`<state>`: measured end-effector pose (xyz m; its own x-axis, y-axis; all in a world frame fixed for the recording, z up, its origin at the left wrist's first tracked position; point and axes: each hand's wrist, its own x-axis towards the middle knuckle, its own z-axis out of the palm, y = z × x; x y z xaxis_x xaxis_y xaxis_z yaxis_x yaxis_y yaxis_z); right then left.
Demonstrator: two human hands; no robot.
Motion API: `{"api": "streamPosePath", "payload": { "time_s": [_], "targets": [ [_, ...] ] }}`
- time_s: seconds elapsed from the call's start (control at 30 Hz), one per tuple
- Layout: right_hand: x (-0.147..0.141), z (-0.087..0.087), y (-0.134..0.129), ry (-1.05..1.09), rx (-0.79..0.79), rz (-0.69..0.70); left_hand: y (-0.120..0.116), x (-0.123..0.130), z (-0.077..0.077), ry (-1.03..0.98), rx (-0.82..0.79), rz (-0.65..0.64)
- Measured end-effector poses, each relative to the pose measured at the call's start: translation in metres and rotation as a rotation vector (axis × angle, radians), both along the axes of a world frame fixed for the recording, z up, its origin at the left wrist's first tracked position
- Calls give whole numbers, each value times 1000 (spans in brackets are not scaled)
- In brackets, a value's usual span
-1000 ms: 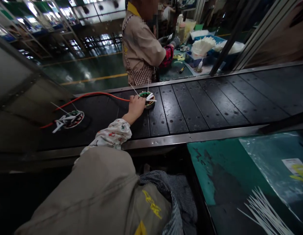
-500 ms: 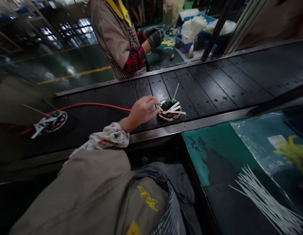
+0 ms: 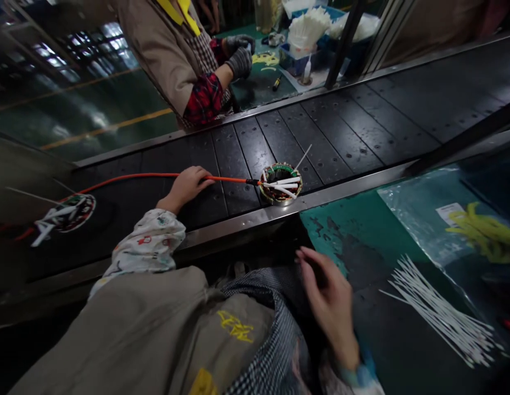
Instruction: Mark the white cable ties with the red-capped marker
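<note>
On the dark slatted conveyor, my left hand (image 3: 188,187) has its fingers closed round the orange cable (image 3: 230,179). To the right of that hand, the cable's black end meets a wound ring (image 3: 280,198) with white sleeves across it and a thin white strip sticking up. My right hand (image 3: 331,296) hangs by the near bench edge, thumb and fingers apart, holding nothing. A second ring (image 3: 87,213) with white sleeves lies at the far left of the conveyor.
White strips (image 3: 440,310) lie bundled on the green bench (image 3: 362,219), near a clear plastic bag with yellow pieces (image 3: 481,227). Across the conveyor's metal rail (image 3: 246,219), a person in dark gloves (image 3: 240,61) works beside blue bins (image 3: 296,61).
My left hand has moved left from the nearer ring along the cable. My right hand has come into view at the lower right. The view has shifted slightly.
</note>
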<state>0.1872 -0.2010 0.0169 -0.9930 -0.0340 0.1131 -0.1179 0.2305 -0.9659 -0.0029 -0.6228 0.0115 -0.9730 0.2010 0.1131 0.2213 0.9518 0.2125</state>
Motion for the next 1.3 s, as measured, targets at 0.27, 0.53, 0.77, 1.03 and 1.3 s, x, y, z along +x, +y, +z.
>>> {"api": "streamPosePath", "payload": {
  "time_s": [0.27, 0.53, 0.77, 1.03, 1.3],
  "targets": [
    [-61, -31, -74, -113, -343, 174, -21, 16, 15, 181, 408, 135],
    [-98, -44, -70, -72, -636, -62, 50, 48, 27, 252, 833, -101],
    [-93, -22, -40, -165, -638, -219, 129, 62, 41, 351, 444, -693],
    [-95, -11, -63, -210, -747, -153, 129, 55, 34, 229, 396, -755],
    [-99, -16, -68, -122, -769, -131, 131, -27, 90, 25, 469, -580]
  ]
}}
